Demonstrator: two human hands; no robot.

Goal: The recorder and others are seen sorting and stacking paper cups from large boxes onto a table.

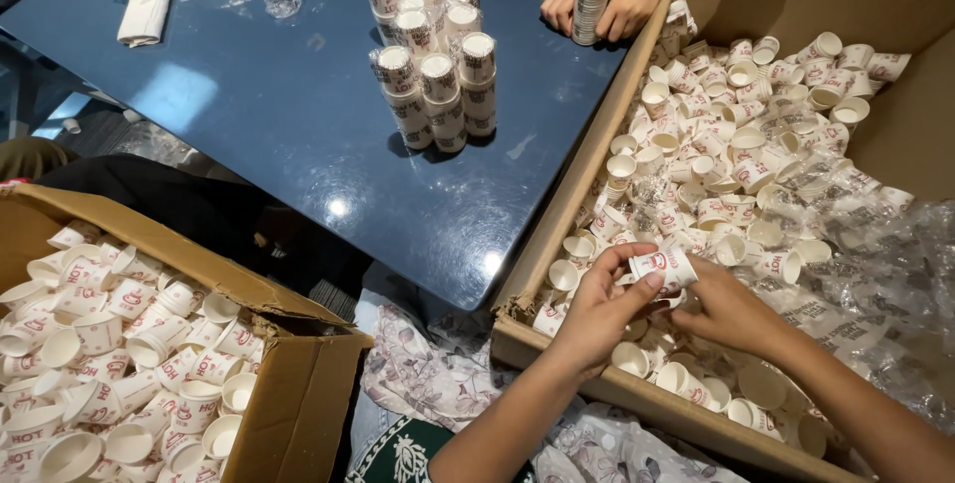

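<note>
Lower centre: left hand [597,309] and right hand [724,312] together grip one small white paper cup with red print [665,266]. Below them, a brown cardboard box [557,234] of loose cups beside the dark blue counter [288,115].

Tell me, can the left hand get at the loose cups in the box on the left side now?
Probably not at once: the left hand is on a small paper cup over the right box, and the left box lies across the gap.

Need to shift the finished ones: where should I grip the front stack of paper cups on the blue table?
Probably around the mid-wall of the nearest stack of paper cups, from its right: it stands upright and round, with neighbouring stacks tight on its left and bare blue table to the right.
</note>
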